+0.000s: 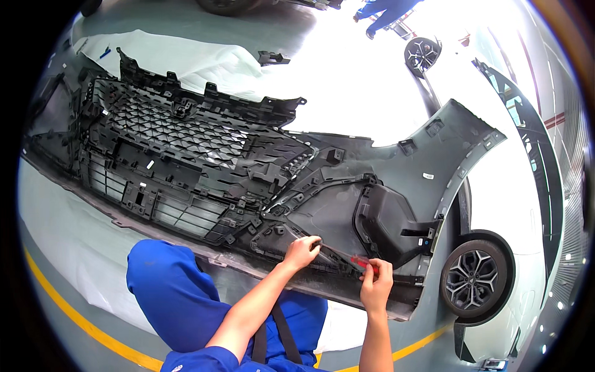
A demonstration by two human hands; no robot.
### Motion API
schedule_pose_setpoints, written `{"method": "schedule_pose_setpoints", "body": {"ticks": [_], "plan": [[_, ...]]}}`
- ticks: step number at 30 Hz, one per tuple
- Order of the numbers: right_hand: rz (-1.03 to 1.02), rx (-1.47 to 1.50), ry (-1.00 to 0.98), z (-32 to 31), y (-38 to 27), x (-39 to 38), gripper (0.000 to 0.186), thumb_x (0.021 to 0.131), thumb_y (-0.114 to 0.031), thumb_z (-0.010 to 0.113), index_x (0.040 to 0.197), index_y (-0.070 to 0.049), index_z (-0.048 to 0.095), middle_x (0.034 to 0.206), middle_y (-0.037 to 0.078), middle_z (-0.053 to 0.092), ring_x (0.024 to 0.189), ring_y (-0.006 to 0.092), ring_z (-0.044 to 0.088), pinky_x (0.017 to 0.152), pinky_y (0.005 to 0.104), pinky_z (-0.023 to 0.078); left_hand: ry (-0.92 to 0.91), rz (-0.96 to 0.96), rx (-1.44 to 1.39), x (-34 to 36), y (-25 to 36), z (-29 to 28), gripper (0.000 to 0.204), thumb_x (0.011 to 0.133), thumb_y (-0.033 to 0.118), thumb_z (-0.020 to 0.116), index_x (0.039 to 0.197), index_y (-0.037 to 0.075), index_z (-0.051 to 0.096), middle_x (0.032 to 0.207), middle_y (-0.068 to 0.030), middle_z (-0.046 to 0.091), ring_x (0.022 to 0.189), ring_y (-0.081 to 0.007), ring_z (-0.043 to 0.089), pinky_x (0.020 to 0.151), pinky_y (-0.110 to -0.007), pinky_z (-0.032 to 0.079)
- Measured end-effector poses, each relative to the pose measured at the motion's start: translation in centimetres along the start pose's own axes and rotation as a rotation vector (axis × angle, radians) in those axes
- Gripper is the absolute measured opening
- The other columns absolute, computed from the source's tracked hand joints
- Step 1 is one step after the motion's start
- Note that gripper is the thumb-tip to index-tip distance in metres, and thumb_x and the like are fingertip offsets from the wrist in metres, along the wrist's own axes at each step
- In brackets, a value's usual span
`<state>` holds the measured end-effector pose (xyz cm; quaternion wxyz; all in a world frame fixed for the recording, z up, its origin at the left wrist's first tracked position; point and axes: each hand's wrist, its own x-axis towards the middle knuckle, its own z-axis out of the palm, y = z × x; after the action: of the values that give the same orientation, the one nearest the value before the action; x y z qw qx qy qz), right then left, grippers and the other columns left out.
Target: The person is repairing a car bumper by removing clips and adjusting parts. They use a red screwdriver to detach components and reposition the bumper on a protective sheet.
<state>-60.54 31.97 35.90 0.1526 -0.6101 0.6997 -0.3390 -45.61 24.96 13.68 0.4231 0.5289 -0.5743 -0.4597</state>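
Observation:
A large black front bumper [409, 180] lies with its inner side up, its mesh grille [176, 133] toward the left. My left hand [302, 252] is closed at a dark trim edge on the bumper's lower right part; what its fingertips pinch is too small to make out. Just to the right, my right hand [377, 282] grips a red-handled tool [361, 263] between thumb and fingers. The tool lies low against the bumper, and its working end cannot be made out among the dark parts. A rounded black housing [387, 217] sits beyond both hands.
White sheeting [62, 204] spreads under the bumper. At the right stands a white car with a spoked wheel [474, 279]. Another person in blue trousers [384, 9] is at the far top. A yellow floor line [93, 325] curves below, near my blue-clad knee [167, 273].

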Motion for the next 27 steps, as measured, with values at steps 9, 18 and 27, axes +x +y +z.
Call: {"method": "schedule_pose_setpoints", "body": {"ticks": [9,18,27], "plan": [[-0.042,-0.100,-0.001,0.2,0.6,0.1,0.006,0.101,0.002,0.060,0.106,0.003,0.063,0.106,0.010,0.058,0.071,0.0139,0.065,0.060,0.0266,0.058,-0.011,0.091,0.130,0.6,-0.1,0.3,0.019,0.095,0.026,0.069,0.106,0.013,0.076,0.099,-0.0117,0.074,0.094,-0.0357,0.073,0.080,-0.046,0.059],[-0.095,-0.244,-0.128,-0.5,-0.9,1.3,0.010,0.096,-0.002,0.065,0.106,0.001,0.066,0.104,0.018,0.062,0.083,0.0358,0.066,0.075,0.0398,0.056,-0.009,0.102,0.098,0.3,-0.4,0.4,0.017,0.096,0.024,0.068,0.105,0.011,0.073,0.100,-0.0130,0.075,0.093,-0.0373,0.072,0.080,-0.047,0.059],[0.551,-0.210,-0.796,-1.3,-5.2,9.4,0.038,0.098,-0.034,0.070,0.117,-0.001,0.077,0.076,0.005,0.067,0.057,0.0106,0.054,0.050,0.0286,0.044,-0.003,0.073,0.148,0.6,-0.6,0.8,0.017,0.094,0.024,0.067,0.106,0.012,0.072,0.100,-0.0135,0.075,0.093,-0.0376,0.072,0.080,-0.049,0.059]]}}
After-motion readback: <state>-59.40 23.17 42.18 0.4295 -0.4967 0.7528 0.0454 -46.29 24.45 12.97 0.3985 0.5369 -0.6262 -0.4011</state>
